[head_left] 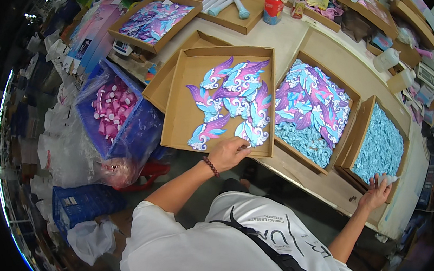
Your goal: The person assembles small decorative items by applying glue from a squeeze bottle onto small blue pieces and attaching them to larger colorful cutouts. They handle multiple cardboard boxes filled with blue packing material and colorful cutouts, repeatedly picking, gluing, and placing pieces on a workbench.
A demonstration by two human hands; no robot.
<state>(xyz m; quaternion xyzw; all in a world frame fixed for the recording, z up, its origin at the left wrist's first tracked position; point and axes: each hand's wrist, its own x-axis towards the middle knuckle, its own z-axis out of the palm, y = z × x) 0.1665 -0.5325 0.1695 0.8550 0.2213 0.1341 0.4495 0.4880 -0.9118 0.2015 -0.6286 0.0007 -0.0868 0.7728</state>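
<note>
Your left hand (229, 154) covers part of the cardboard tray (181, 131)'s near edge, so I can't tell whether those bunched fingers grip the nearest winged cutout (251, 134), sitting in the near right corner, or just touch it. Neighbours overlap that one too. Your right hand (374, 195) has fingers wrapped round a small pale bottle (387, 179), half hidden, long axis roughly sideways, nozzle pointing right, over the near end of the box of blue pieces (378, 143).

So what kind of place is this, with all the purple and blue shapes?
Probably a workshop or small factory. The clues are cardboard trays of lookalike purple-and-blue pieces, a blue crate with lots of pink parts, and the big worktable.
</note>
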